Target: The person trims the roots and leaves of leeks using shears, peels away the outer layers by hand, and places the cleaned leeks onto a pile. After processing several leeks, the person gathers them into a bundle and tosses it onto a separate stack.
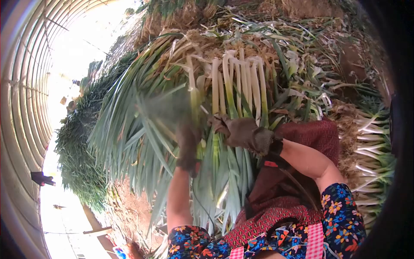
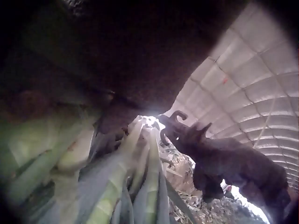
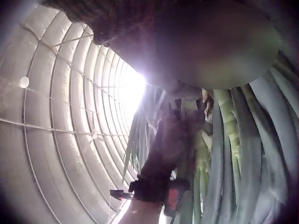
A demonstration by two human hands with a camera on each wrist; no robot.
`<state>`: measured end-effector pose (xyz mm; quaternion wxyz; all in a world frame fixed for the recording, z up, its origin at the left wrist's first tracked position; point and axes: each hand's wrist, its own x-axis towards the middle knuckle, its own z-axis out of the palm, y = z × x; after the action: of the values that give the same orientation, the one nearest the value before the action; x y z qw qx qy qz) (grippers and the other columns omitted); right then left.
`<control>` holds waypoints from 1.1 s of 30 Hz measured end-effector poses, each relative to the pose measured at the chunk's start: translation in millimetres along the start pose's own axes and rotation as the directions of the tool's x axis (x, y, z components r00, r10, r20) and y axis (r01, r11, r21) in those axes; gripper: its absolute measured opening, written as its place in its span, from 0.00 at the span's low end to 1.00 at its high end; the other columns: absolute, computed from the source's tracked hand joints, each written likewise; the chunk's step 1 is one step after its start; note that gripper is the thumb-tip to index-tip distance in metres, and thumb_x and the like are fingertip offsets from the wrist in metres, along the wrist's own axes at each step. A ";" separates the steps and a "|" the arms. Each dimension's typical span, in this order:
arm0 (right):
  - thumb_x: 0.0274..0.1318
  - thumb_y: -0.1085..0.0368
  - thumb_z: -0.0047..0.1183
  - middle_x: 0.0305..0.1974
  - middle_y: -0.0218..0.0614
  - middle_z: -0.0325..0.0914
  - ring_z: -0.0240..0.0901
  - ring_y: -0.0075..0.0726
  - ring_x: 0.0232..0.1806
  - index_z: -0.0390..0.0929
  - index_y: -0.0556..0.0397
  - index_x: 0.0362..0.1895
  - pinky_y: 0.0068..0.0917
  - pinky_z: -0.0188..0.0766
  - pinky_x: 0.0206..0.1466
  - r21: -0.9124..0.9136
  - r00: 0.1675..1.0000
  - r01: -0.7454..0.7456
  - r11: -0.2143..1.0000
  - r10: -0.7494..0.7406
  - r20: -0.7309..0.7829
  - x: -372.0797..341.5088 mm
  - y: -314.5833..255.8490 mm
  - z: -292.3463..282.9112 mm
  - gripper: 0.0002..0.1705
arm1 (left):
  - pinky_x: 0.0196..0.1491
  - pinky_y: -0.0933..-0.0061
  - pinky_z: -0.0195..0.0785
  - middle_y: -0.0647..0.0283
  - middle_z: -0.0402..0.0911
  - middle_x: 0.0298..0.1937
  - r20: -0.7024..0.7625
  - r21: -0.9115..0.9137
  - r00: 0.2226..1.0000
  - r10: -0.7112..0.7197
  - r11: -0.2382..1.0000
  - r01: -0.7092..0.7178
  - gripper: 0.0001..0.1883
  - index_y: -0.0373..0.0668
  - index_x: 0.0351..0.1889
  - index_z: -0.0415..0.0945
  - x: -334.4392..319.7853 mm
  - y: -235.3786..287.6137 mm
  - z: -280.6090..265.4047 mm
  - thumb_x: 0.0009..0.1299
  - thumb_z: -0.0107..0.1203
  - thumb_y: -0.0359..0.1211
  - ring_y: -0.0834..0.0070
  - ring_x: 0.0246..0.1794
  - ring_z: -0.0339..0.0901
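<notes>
Both hands wear dark gloves over a pile of long green onions (image 1: 241, 86) with white stalks and roots toward the far side. My left hand (image 1: 188, 142), blurred in the head view, grips a green onion (image 1: 192, 93) around its green part. Just to its right is my right hand (image 1: 243, 131), fingers bent in front of the stalks; I cannot tell whether it pinches anything. In the left wrist view the right hand (image 2: 233, 163) shows with crooked fingers beside green stalks (image 2: 152, 172). The right wrist view has the left hand (image 3: 170, 135) against green stalks and leaves (image 3: 224, 154).
A large heap of leafy green onions (image 1: 92, 142) stands at the left. More green onions (image 1: 371, 142) lie in a row at the right, roots inward. Loose peelings and leaves (image 1: 302, 69) cover the ground behind. A ribbed curved wall (image 1: 21, 108) runs along the left.
</notes>
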<state>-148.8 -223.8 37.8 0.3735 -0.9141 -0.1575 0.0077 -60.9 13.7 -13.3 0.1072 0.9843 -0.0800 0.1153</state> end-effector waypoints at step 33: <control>0.61 0.54 0.50 0.37 0.51 0.83 0.83 0.56 0.38 0.75 0.49 0.53 0.51 0.77 0.43 -0.373 0.999 -0.051 0.927 0.053 -0.005 123.8 16.0 20.8 0.20 | 0.37 0.53 0.72 0.46 0.83 0.41 0.203 -0.561 0.957 -0.207 0.777 0.287 0.19 0.48 0.54 0.77 -105.8 -56.1 69.9 0.66 0.59 0.40 0.47 0.40 0.82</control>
<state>-29.4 -184.1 24.7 0.1924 -0.9723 -0.1326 -0.0103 -137.6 65.7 -116.4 0.4132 0.9105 0.0116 0.0056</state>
